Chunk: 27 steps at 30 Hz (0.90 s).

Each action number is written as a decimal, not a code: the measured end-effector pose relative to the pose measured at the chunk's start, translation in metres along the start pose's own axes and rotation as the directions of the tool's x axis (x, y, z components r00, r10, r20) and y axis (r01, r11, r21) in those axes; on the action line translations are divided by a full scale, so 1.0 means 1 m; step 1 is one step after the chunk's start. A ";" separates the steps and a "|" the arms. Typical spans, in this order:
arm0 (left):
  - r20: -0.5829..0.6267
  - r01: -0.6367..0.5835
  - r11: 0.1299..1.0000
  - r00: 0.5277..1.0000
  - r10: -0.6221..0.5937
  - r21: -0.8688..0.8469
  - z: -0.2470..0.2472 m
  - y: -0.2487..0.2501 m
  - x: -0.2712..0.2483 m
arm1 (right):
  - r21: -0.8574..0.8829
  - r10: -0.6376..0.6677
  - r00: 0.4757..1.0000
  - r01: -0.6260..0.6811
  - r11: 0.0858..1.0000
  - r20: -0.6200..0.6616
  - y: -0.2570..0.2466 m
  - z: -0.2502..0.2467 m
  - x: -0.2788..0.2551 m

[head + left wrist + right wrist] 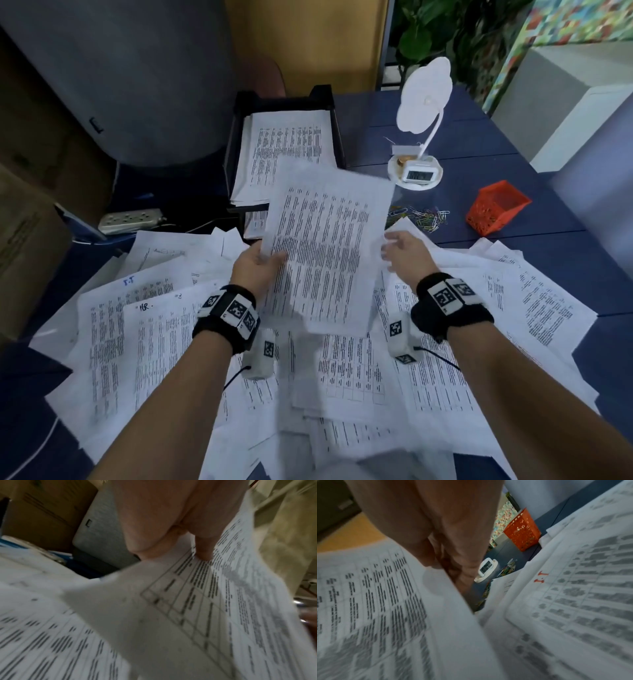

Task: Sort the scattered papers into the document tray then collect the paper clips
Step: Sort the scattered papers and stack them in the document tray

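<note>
My left hand (257, 263) grips a sheaf of printed sheets (325, 246) by its left edge, thumb on top, lifted above the pile and tilted toward the tray. The left wrist view shows the fingers (204, 547) under that sheaf (188, 601). My right hand (400, 246) hovers at the sheaf's right edge with fingers spread, holding nothing. In the right wrist view the fingers (467, 555) lie straight beside the sheet (385, 601). The black document tray (233, 137) at the back holds a stack of papers (284, 150). Coloured paper clips (421, 216) (508, 569) lie scattered to the right.
Loose printed papers (137, 342) cover the near half of the blue table (479, 137). An orange mesh holder (496, 205) (522, 531) stands right of the clips. A white lamp (424, 96) with a small clock (418, 174) (486, 568) stands behind them. A power strip (130, 217) lies at left.
</note>
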<state>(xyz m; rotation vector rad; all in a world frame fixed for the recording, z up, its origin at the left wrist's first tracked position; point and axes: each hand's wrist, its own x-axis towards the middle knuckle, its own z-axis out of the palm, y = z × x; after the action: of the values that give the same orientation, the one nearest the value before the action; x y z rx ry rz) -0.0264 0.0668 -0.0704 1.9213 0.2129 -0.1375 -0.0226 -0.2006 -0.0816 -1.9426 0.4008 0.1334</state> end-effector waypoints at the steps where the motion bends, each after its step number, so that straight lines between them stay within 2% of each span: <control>1: -0.008 0.062 0.998 0.998 -0.062 0.012 0.000 -0.010 0.000 | -0.201 0.039 0.999 -0.037 0.979 0.006 0.011 0.001 0.000; 2: -0.015 0.126 0.991 0.992 -0.125 0.040 0.001 -0.020 0.000 | -0.388 0.076 0.997 -0.068 0.919 0.006 0.023 0.002 -0.001; 4: -0.014 0.212 0.966 0.977 -0.212 0.149 0.001 -0.038 0.001 | -0.617 0.149 0.989 -0.116 0.778 0.002 0.041 0.008 -0.008; 7: -0.048 0.253 0.937 0.967 -0.249 0.241 0.000 -0.055 0.000 | -0.756 0.250 0.968 -0.172 0.632 -0.012 0.057 0.020 -0.021; 9: -0.056 0.303 0.916 0.953 -0.299 0.262 0.001 -0.064 -0.002 | -0.778 0.256 0.966 -0.182 0.601 -0.028 0.062 0.025 -0.026; 13: -0.022 0.406 0.858 0.907 -0.421 0.314 0.002 -0.076 -0.009 | -0.781 0.236 0.970 -0.192 0.595 -0.058 0.065 0.027 -0.027; 16: -0.019 0.416 0.856 0.902 -0.432 0.308 0.003 -0.078 -0.010 | -0.792 0.221 0.973 -0.188 0.582 -0.068 0.067 0.027 -0.027; 19: 0.008 0.430 0.855 0.892 -0.452 0.289 0.001 -0.077 -0.008 | -0.858 0.188 0.981 -0.141 0.494 -0.053 0.060 0.025 -0.030; 21: 0.038 0.425 0.848 0.888 -0.459 0.318 0.000 -0.074 -0.008 | -0.835 0.179 0.982 -0.150 0.530 -0.063 0.050 0.023 -0.030; 24: 0.077 0.404 0.823 0.880 -0.469 0.399 -0.002 -0.072 -0.008 | -0.655 0.128 0.991 -0.129 0.745 -0.049 0.026 0.027 -0.031; 26: 0.088 0.404 0.813 0.873 -0.479 0.421 -0.003 -0.069 -0.009 | -0.390 0.115 0.993 -0.092 0.916 0.036 0.011 0.036 -0.030; 27: 0.094 0.400 0.812 0.873 -0.479 0.424 -0.003 -0.068 -0.008 | -0.173 0.132 0.985 -0.112 0.979 0.109 0.003 0.042 -0.033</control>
<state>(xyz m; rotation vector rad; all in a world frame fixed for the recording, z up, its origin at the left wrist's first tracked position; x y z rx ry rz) -0.0489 0.0928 -0.1301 2.2089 0.5342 -0.7326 -0.0502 -0.1564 -0.0915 -2.0613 0.4405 0.3724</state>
